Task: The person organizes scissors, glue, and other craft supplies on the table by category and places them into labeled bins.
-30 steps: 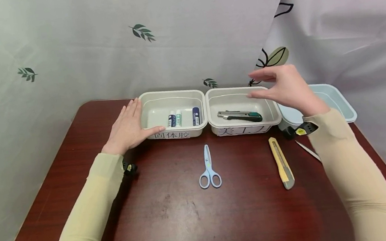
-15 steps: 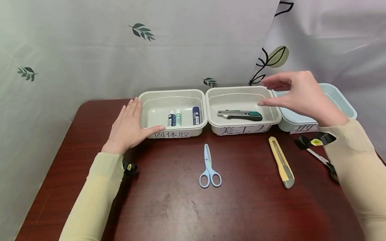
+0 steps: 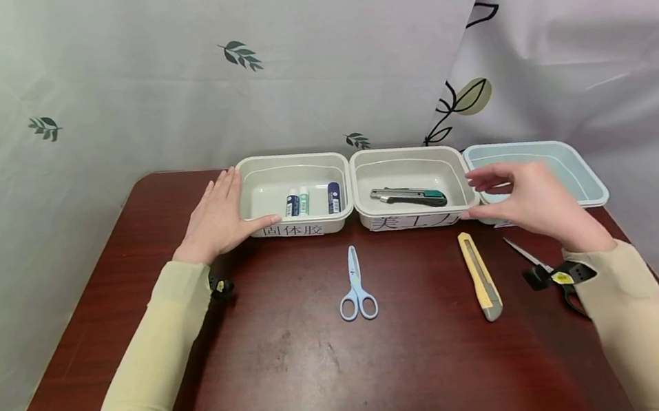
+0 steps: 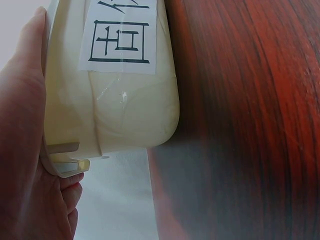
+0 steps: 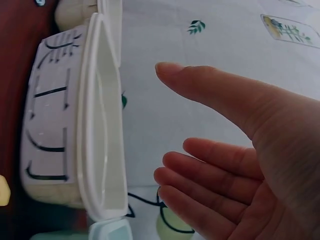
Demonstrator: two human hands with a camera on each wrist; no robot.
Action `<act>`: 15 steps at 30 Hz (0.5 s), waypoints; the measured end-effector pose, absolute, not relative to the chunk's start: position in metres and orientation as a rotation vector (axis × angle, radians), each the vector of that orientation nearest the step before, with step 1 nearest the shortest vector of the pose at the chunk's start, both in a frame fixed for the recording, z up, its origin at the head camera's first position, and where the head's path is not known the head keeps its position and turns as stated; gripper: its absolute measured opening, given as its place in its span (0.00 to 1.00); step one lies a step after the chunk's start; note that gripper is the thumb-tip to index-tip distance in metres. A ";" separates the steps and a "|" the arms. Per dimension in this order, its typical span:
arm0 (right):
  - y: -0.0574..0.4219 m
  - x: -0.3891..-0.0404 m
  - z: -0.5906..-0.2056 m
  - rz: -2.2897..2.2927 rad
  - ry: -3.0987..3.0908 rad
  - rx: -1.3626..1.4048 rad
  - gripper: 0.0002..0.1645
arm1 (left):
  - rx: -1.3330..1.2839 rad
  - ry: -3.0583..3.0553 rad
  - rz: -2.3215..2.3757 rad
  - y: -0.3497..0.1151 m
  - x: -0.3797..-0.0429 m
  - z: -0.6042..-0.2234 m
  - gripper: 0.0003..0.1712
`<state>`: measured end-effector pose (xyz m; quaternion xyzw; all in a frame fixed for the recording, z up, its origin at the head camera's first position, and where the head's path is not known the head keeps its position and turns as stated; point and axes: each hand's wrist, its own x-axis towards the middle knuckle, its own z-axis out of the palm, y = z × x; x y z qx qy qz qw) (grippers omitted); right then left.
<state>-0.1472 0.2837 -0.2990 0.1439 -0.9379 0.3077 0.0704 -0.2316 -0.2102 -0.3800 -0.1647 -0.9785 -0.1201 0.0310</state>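
My left hand (image 3: 215, 219) rests on the left end of a cream bin (image 3: 292, 162), thumb along its front rim. Glue sticks (image 3: 335, 198) lie in that bin. In the left wrist view, the hand lies against the rim above the bin's label (image 4: 122, 40). Fingers and thumb apart, my right hand (image 3: 531, 200) holds nothing above the near corner where the middle cream bin (image 3: 404, 152) meets the light blue bin (image 3: 578, 173). A utility knife with a green-and-black handle (image 3: 409, 196) lies in the middle bin. The right wrist view shows the right hand (image 5: 240, 145) beside that bin.
On the dark red table (image 3: 304, 389) lie light blue scissors (image 3: 355, 285), a yellow utility knife (image 3: 480, 276) and black-handled scissors (image 3: 526, 252) partly behind the right wrist. A patterned cloth (image 3: 160, 61) hangs behind the bins.
My right hand has moved right and down towards me, from above the middle bin to the corner by the light blue bin. The left hand has stayed in place.
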 end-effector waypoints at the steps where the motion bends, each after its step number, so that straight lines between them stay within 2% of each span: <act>1: 0.285 -0.145 -0.302 0.944 -2.814 0.450 0.34 | -0.508 -3.014 -0.369 -0.210 -0.232 -0.380 0.73; 15: 0.300 -0.117 -0.332 0.995 -2.953 0.342 0.38 | -0.508 -3.006 -0.363 -0.211 -0.233 -0.382 0.74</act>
